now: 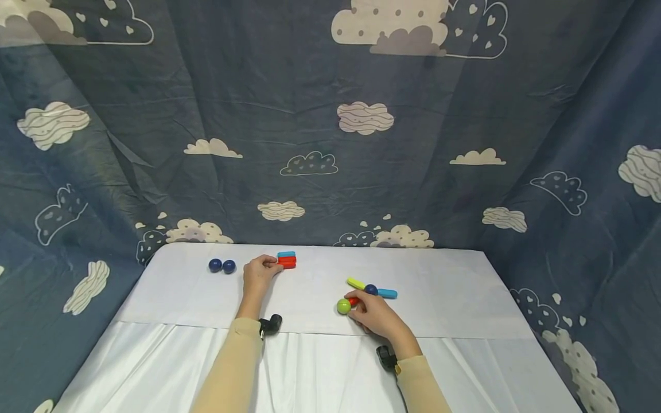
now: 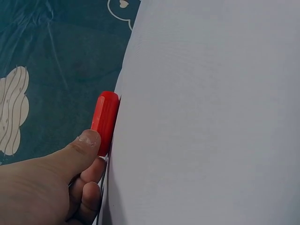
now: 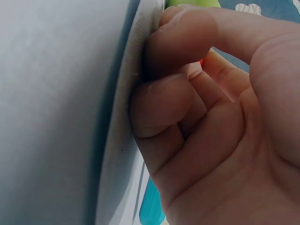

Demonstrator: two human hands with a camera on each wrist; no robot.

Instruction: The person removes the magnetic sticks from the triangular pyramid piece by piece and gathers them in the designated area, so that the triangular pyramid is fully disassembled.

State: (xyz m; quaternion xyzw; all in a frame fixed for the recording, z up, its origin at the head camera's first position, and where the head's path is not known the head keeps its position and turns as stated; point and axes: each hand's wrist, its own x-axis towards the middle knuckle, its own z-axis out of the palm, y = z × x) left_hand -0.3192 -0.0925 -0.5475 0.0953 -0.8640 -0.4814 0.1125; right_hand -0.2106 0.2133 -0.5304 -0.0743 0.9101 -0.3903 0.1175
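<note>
— While you look down at it, what's the biggest thing before you?

— A blue cloud-print sheet hangs behind and to both sides, and a white table sits in front of it.

— And your hands?

— My left hand is out at the far left-centre of the table, thumb and fingers curled onto a red bar. That bar is in a small stack with a blue bar on top. From the left wrist, my thumb presses the red bar's end.

— The right one?

— My right hand is nearer and to the right, fingers bent together, pinching a short red piece that touches a green ball on its left.

— What else is around?

— Just beyond my right fingers, a dark ball joins a yellow stick and a blue stick. Two dark balls lie touching, left of my left hand.
</note>
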